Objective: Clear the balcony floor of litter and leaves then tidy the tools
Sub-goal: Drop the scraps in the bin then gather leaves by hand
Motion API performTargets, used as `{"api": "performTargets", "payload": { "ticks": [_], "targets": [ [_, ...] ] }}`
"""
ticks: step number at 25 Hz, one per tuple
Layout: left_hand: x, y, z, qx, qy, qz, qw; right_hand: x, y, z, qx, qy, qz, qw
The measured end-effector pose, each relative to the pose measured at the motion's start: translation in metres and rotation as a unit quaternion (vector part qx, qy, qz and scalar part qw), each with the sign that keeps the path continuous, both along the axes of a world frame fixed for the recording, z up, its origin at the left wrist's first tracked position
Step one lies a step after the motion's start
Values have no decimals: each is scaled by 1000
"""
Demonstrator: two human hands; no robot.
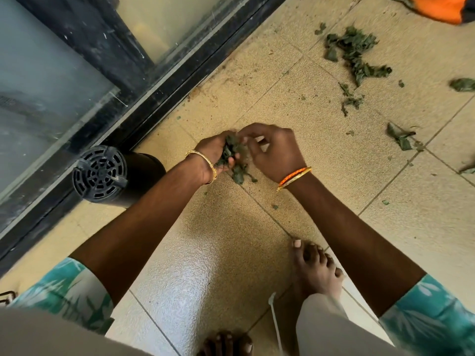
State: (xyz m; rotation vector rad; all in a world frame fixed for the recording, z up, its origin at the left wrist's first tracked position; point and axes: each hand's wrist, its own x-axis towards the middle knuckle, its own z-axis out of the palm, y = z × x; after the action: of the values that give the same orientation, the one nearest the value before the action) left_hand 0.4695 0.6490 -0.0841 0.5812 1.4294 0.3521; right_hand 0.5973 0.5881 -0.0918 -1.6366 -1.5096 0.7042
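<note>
Both hands meet low over the tiled balcony floor (321,160), just beside the dark frame of a sliding glass door (159,80). The left hand (213,155) is cupped, its fingers curled round a clump of leaves (232,152); the leaves are dark green, limp and crumpled, with a few ragged pieces hanging out below the palm toward the floor. The right hand (275,152) is turned palm down, its fingertips bent inward and pinching at the same clump, so the two hands touch through the bunch. A thin gold bangle (205,160) circles the left wrist, and orange and gold bangles (294,177) circle the right one. More litter of the same kind lies on the tiles well apart from the hands: a larger scattered heap of torn leaves (354,52) toward the upper right, a smaller tangle (350,98) below it, a single curled leaf (399,137) further right, and small green flecks here and there. The tiles are beige and rough-textured, with brown dust gathered along the door track. A black cylindrical object with a slotted round end (100,174) lies on its side against the door frame, near the left forearm. A bare foot (316,268) stands on the floor beneath the right forearm, and part of something orange (437,6) shows at the top right corner.
</note>
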Motion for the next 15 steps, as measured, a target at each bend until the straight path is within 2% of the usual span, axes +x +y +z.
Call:
{"api": "performTargets", "payload": {
  "ticks": [2, 4, 5, 7, 10, 12, 15],
  "targets": [
    [-11, 5, -2, 5, 37, 21, 999, 18, -5, -3, -26, 51, -73, 996],
    [-20, 9, -6, 4, 45, 58, 997, 29, -17, -13, -59, 39, -118, 991],
    [-24, 10, -8, 2, 46, 71, 996, 28, -23, -18, -75, 10, -102, 992],
    [-27, 10, -10, -3, 47, 81, 996, 13, -34, -26, -114, -68, -1, 991],
    [-25, 6, -10, 10, 50, 99, 994, -24, -44, -40, -117, -226, 145, 956],
    [-23, 5, -10, 14, 41, 108, 993, -38, -54, -48, -86, -290, 180, 936],
    [-20, 6, -11, 16, 2, 105, 994, -26, -74, -52, -15, -334, 171, 927]
  ]
}}
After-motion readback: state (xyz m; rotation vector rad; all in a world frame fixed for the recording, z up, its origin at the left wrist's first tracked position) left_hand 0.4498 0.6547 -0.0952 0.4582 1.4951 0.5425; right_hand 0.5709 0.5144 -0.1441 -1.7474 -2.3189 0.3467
